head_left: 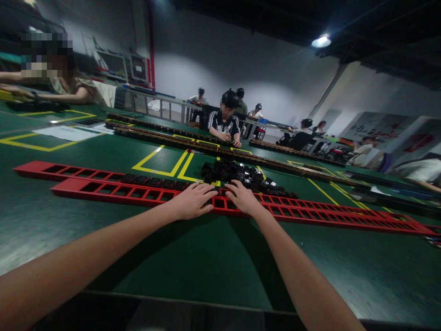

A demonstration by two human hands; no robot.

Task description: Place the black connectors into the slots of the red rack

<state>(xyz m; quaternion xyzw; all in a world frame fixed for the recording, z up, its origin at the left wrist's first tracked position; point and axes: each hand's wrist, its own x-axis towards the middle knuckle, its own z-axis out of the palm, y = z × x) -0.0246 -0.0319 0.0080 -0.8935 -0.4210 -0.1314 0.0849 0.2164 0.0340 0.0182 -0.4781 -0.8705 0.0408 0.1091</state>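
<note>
Two long red ladder-like racks with rectangular slots lie side by side across the green table. Several small black block-like parts fill a row of slots in the farther rack. My left hand rests palm down over the racks, fingers spread and pointing right. Facing it, my right hand has its fingers apart and slightly bent, touching the rack area. Between the fingertips of both hands is a dark spot, perhaps a black part, too small to make out. Just behind my hands lies a loose pile of glossy black parts.
Long dark rails run across the table beyond the pile. Yellow tape outlines mark the green table. White paper sheets lie at left. A co-worker sits opposite, another person works at far left.
</note>
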